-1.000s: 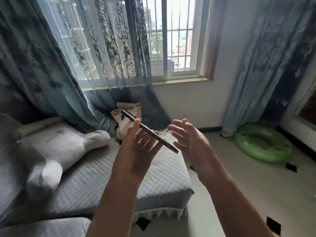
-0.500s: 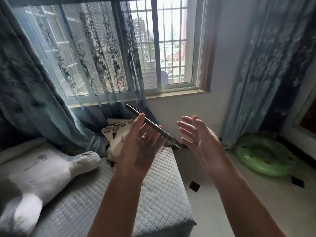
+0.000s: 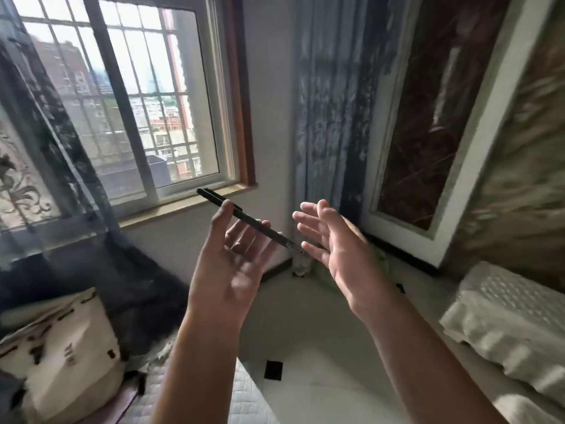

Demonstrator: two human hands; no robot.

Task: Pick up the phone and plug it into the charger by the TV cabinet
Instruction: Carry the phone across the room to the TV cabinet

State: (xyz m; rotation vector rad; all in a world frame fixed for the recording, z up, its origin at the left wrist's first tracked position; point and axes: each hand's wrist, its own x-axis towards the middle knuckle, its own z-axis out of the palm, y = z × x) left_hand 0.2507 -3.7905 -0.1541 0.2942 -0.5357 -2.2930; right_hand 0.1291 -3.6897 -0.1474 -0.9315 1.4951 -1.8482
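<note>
Spanning the head view's lower middle, pale floor lies open between the quilted seat corner at lower left and white textured bedding at right; a window and its sill stand at upper left, a blue curtain at centre, a framed dark panel at right. 1 patterned cushion sits at lower left.

Left hand: raised, palm toward the camera, thumb and fingertips gripping the phone (seen edge-on, tilted down to the right) in mid-air before the sill.

Right hand: raised just beside the phone's lower end, fingers straight and spread, holding nothing; contact cannot be told.
</note>
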